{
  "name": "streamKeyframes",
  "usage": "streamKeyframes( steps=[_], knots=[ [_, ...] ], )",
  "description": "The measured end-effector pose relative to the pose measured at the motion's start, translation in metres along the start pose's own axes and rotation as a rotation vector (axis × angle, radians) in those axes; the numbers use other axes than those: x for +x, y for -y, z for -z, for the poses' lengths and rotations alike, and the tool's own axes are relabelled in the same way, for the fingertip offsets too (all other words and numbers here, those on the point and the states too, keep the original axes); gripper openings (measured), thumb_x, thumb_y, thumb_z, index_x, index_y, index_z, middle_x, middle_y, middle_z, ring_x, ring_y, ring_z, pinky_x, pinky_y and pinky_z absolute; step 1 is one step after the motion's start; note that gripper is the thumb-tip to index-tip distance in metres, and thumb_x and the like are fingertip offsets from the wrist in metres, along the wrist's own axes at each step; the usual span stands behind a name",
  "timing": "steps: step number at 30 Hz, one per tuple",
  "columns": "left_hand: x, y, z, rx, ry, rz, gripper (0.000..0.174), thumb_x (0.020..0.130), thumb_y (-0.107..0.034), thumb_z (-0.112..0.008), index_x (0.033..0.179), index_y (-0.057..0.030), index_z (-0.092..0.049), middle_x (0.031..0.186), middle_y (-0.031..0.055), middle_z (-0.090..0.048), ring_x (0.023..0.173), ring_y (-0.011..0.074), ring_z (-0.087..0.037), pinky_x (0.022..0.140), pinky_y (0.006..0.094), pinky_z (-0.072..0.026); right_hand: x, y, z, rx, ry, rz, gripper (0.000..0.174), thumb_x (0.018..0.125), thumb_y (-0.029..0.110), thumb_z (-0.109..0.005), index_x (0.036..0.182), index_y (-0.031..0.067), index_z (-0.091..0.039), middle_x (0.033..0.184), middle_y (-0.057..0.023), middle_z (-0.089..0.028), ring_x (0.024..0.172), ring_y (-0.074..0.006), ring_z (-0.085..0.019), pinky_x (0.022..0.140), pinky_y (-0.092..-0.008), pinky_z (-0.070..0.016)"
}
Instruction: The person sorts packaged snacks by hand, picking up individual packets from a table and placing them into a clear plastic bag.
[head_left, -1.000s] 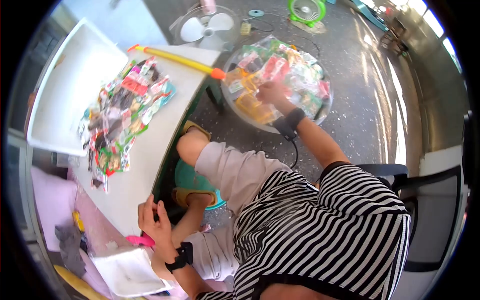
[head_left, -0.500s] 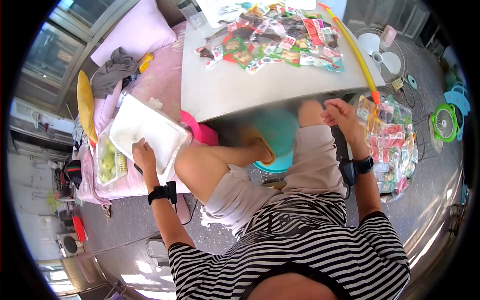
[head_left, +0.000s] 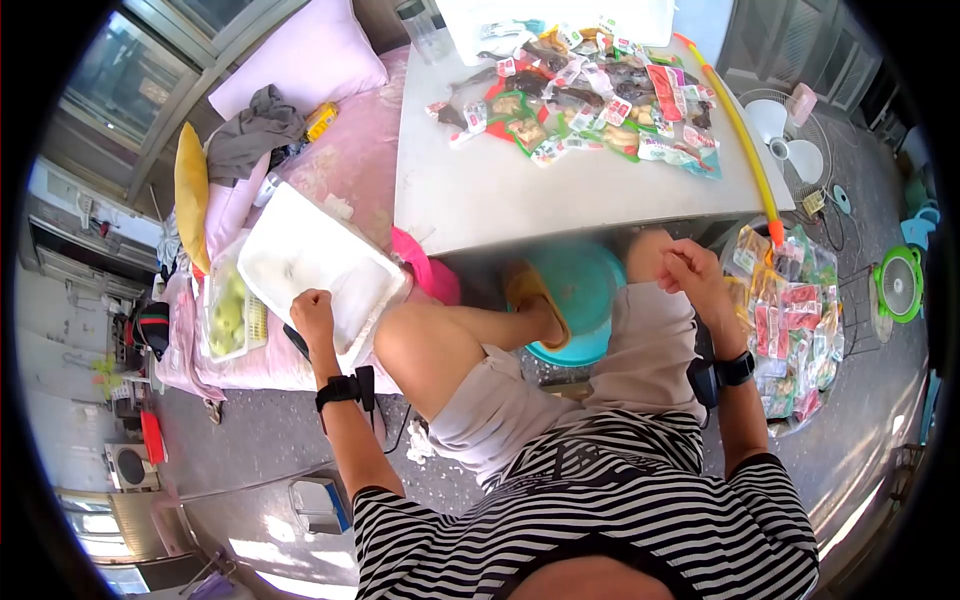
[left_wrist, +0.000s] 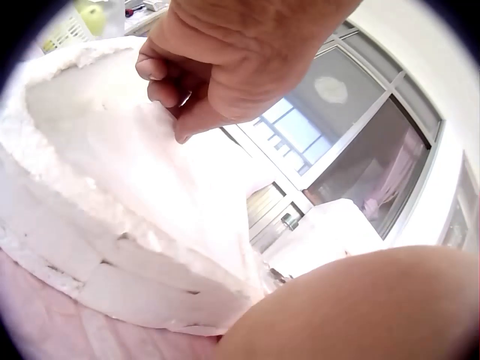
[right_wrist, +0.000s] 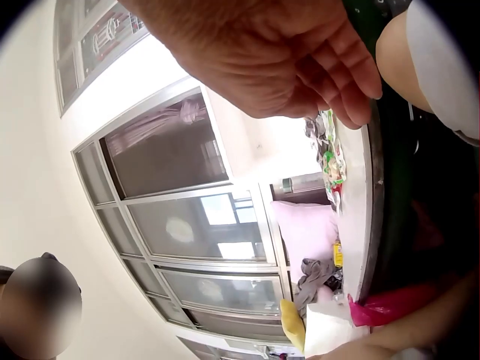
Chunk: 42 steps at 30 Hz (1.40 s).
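Fruit crate (head_left: 228, 315): green fruit inside, sitting on the pink bed (head_left: 345, 165), tucked partly under the tray.
Foam tray (head_left: 300, 260): white and empty, lying tilted on the bed edge, propped on the crate, its corner hanging past the mattress.
Left hand (head_left: 312, 308): grip curled over the tray's near rim, likely steadying that overhang.
Bench (head_left: 500, 200): snack packets (head_left: 590, 90) heaped at the far end, near half bare.
Right hand (head_left: 690, 268): raised just off the bench edge above the knee, grip closed on itself, nothing showing in it.
Basin (head_left: 790, 330): more packets, on the floor beside the right arm, in easy reach.
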<state>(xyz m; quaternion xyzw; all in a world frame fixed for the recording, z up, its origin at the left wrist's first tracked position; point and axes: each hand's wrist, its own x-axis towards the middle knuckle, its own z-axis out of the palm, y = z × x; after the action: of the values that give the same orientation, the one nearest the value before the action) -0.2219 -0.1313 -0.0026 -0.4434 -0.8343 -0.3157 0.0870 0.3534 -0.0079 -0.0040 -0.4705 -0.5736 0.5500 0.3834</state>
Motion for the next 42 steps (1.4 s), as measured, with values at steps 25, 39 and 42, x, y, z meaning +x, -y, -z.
streamKeyframes(
  steps=[25,39,42],
  knots=[
    [-0.047,-0.244,-0.111,-0.487,0.328,-0.463,0.009,0.075,-0.006,-0.067,0.08,0.0003,-0.062,0.07,0.0071,-0.058,0.058,0.018,-0.053,0.056,0.0301,-0.0422,0.103,0.002,-0.132,0.599,0.22,-0.229,0.028,0.088,0.027,-0.061,0.085,-0.0006,-0.063,0.074,-0.006,-0.064,0.057,-0.0056,-0.052,0.044,-0.0186,-0.0387],
    [-0.061,-0.266,-0.115,-0.677,0.679,-0.313,0.016,0.073,-0.005,-0.072,0.081,0.0017,-0.06,0.063,0.0057,-0.058,0.054,0.0135,-0.051,0.052,0.0261,-0.0411,0.107,0.004,-0.155,0.322,0.014,0.047,0.02,0.083,0.014,-0.066,0.071,-0.0005,-0.06,0.061,-0.0058,-0.06,0.052,-0.009,-0.056,0.043,-0.0217,-0.0414],
    [-0.054,-0.255,-0.124,-0.955,0.788,-0.15,0.008,0.076,-0.001,-0.068,0.079,0.0006,-0.061,0.067,0.0018,-0.059,0.057,0.0064,-0.049,0.051,0.0209,-0.0362,0.109,0.006,-0.154,0.362,0.099,0.072,0.022,0.084,0.017,-0.067,0.072,0.0008,-0.06,0.061,-0.0042,-0.059,0.051,-0.0075,-0.054,0.043,-0.021,-0.0392]
  ],
)
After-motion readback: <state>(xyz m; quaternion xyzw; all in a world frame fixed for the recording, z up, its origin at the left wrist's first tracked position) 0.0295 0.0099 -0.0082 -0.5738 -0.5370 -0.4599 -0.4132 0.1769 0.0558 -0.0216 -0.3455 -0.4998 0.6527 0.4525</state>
